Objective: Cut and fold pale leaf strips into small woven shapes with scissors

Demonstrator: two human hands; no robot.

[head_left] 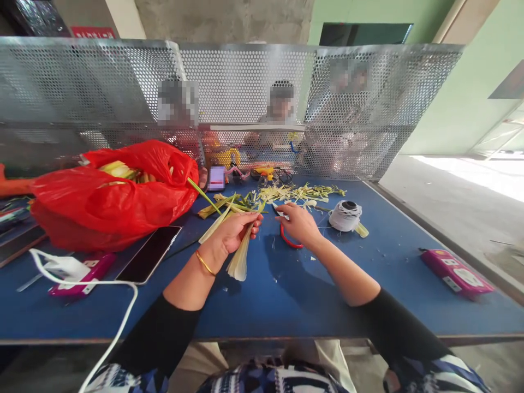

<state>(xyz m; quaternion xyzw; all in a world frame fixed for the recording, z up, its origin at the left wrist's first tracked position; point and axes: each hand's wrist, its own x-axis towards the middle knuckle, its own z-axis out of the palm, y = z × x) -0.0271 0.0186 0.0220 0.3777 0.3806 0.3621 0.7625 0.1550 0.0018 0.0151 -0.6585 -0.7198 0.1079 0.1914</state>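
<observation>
My left hand (241, 232) is closed around a bundle of pale, husk-like leaf (238, 262), whose wide end fans out below the fingers. A green tip of it pokes up above the thumb. My right hand (302, 222) is closed on red-handled scissors (291, 241); the handle loop shows under the palm and a dark blade points toward the left hand. Just behind both hands lie trimmed leaf scraps (282, 192) and several longer green and yellowish leaf strips (213, 210). To the right of the right hand sits a spool of white thread (346, 215).
A red plastic bag (123, 202) holding leaves bulges at the left. Near it lie a dark phone (151, 255), a magenta box (84, 275) and a white cable (126, 316). Another magenta box (456, 272) is at right. A perforated metal screen (254, 71) stands behind, with people beyond.
</observation>
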